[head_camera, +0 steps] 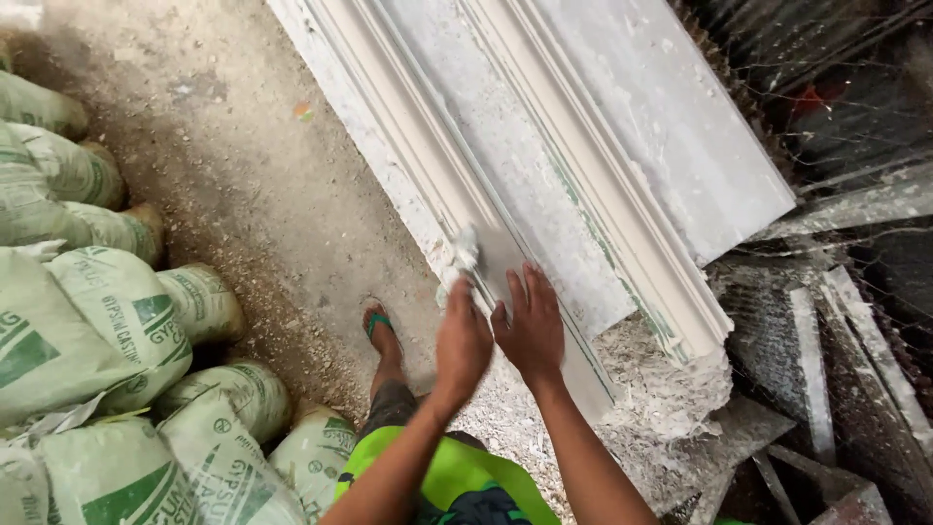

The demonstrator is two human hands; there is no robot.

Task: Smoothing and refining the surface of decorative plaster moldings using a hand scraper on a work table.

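A long white plaster moulding [544, 185] lies on a workbench and runs from the top left down to the right. My left hand [463, 335] is closed on a small whitish tuft, a rag or brush [466, 252], pressed against the moulding's near edge. My right hand [531, 326] rests flat with spread fingers on the moulding's smooth grey band just beside it. Both hands are at the piece's lower end. My foot in a green sandal [379, 328] stands on the floor below.
Several green and white sacks [117, 321] are piled on the left. The dusty concrete floor [243, 156] runs between sacks and bench. Plaster crumbs [671, 389] heap at the bench end. Wire mesh and metal frames [836, 321] crowd the right.
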